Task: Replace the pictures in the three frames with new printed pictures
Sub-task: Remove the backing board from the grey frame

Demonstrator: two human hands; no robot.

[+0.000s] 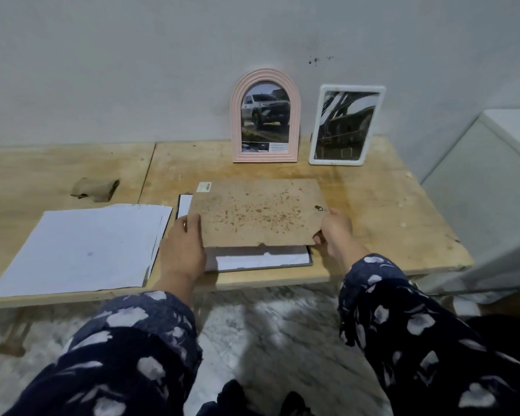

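At frame centre, speckled brown fibreboard backing panel (257,213), left hand (183,246) gripping its left edge, right hand (336,232) pinching its right edge, above grey flat-lying frame (261,259).

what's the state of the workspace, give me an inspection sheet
surface: low wooden table, stained, chipped patch at left.
job's things: pink arched frame with truck picture and white frame stand against the wall; third frame lies flat; spotted backing board held over it; white sheets lie at left.
clutter: nothing seen.
grippers: left hand and right hand grip the board's side edges.
cables: nothing seen.
surroundings: grey wall, marble floor, white cabinet at right.
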